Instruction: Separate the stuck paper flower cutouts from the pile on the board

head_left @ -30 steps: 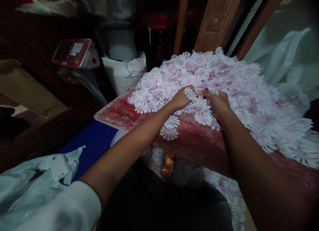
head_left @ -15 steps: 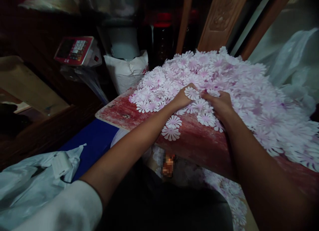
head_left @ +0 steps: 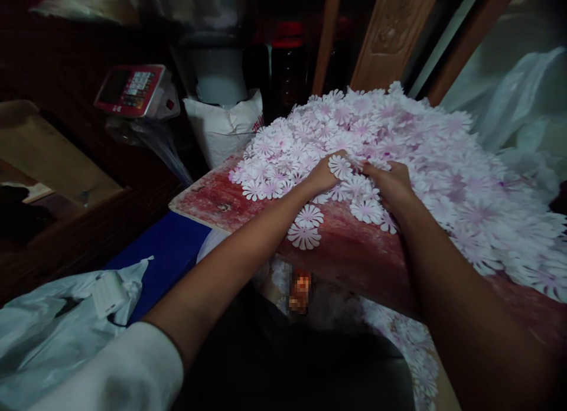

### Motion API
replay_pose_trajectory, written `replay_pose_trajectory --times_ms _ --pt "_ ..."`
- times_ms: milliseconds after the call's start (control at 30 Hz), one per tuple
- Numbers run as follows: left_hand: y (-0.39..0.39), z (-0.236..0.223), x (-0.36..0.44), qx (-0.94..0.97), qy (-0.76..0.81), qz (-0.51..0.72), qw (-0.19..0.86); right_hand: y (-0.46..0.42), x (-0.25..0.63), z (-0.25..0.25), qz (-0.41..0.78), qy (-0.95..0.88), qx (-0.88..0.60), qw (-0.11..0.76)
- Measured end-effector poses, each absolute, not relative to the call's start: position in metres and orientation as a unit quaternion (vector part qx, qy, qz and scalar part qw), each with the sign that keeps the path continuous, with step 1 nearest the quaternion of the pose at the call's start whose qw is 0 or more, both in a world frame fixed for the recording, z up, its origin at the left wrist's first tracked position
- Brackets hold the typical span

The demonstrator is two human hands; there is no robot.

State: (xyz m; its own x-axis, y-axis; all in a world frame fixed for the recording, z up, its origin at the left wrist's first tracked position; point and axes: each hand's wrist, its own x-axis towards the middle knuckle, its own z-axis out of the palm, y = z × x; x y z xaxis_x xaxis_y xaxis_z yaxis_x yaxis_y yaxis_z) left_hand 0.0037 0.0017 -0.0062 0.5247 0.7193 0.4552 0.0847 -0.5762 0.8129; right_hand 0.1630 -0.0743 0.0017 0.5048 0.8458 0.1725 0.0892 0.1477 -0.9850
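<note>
A big heap of flower-shaped cutouts [head_left: 398, 136], white with pale purple centres, covers much of a worn red board [head_left: 208, 192]. At the heap's near edge, my left hand [head_left: 326, 172] is closed on a flower cutout [head_left: 341, 167] that faces me. Just to its right, my right hand [head_left: 392, 180] has thumb and fingers pinched together among the cutouts; what lies between its fingertips is too small to make out. Two loose cutouts [head_left: 303, 236] lie on the board below my left wrist.
Left of the board stand a red-faced digital scale [head_left: 130, 91] and a white sack [head_left: 224, 127]. A plastic bag with a white box [head_left: 108, 293] lies at lower left. More cutouts [head_left: 411, 346] sit beneath the board. Behind the heap rises a carved wooden chair back [head_left: 390, 33].
Both hands stay at nearly the same spot. The right fingertips have shifted slightly, and the flower cutout at my left hand has tilted a little.
</note>
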Motion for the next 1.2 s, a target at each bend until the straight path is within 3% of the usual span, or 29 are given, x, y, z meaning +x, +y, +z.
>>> replay_pose_trajectory --times_ms 533,1200 --pt "-0.002 -0.003 0.001 0.799 0.258 0.391 0.376 -0.07 0.168 -0.003 0.26 -0.429 -0.59 0.633" --pt "0.005 -0.009 0.001 0.811 0.262 0.384 0.354 -0.086 0.157 0.009 0.311 -0.445 -0.563 0.623"
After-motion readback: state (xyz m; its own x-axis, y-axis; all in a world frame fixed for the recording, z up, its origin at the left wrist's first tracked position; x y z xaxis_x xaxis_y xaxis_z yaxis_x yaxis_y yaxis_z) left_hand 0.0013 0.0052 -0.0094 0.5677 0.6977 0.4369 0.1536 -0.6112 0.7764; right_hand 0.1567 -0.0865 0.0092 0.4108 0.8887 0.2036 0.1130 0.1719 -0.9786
